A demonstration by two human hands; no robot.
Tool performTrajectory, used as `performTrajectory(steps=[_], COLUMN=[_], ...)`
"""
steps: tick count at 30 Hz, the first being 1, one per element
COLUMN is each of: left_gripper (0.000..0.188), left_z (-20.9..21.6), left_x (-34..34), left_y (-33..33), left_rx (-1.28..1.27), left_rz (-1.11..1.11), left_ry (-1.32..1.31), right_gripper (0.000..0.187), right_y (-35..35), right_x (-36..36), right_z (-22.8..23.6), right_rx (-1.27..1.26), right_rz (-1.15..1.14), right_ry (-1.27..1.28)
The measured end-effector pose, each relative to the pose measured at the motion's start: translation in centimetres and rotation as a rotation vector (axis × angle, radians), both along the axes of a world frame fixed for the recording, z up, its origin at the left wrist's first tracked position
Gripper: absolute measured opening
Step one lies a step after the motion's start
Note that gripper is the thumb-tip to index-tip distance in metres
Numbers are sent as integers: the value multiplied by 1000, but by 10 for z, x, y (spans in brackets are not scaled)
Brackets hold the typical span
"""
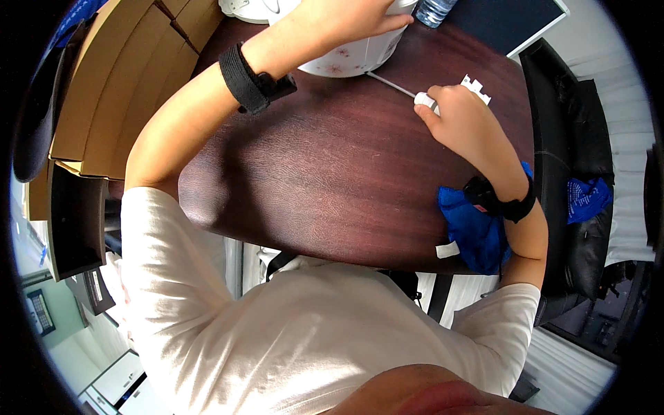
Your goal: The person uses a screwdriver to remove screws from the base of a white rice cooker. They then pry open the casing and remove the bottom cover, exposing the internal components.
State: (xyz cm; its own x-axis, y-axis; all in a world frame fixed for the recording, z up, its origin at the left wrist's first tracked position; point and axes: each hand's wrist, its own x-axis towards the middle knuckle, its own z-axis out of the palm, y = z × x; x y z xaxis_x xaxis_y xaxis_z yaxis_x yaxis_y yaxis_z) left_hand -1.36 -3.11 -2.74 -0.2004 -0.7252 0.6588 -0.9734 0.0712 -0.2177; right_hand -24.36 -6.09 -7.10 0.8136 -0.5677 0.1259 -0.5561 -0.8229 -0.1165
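Note:
A white pot-shaped appliance (339,64) with a pink flower pattern stands at the far side of the table, partly cut off by the upper edge. My left hand (339,24) reaches over it, thumb stretched out along its side; the tips of the other fingers are out of view. From the appliance's base a thin grey cord (391,84) runs to a white plug (425,102). My right hand (462,114) is closed round that plug, fingers curled over it. Just beyond the knuckles shows a white notched piece (477,88), partly hidden by the hand.
A dark brown table (311,166) spreads before me. Brown cardboard boxes (124,90) are stacked at the left. A water bottle (434,10) and a dark panel (508,24) stand far right. Blue cloth (474,232) lies by my right forearm; a black sofa (574,166) is beyond.

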Motion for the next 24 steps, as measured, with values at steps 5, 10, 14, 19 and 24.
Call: performTrajectory(steps=[5, 10, 14, 19, 24], left_gripper=[49, 49, 49, 49, 50], left_z=[-1, -3, 0, 0, 1], left_x=[2, 0, -1, -2, -4], left_y=[-1, -3, -2, -1, -3], left_rx=[20, 4, 32, -51, -6], left_rz=[14, 49, 49, 16, 37], left_ry=[-27, -32, -2, -9, 8], right_gripper=[29, 26, 26, 27, 30], right_y=[10, 7, 5, 21, 29], right_x=[3, 17, 18, 9, 3], right_z=[-2, 18, 16, -6, -23], right_rx=[2, -88, -76, 7, 102], right_rz=[-6, 42, 20, -58, -124], right_ry=[12, 18, 18, -29, -101])
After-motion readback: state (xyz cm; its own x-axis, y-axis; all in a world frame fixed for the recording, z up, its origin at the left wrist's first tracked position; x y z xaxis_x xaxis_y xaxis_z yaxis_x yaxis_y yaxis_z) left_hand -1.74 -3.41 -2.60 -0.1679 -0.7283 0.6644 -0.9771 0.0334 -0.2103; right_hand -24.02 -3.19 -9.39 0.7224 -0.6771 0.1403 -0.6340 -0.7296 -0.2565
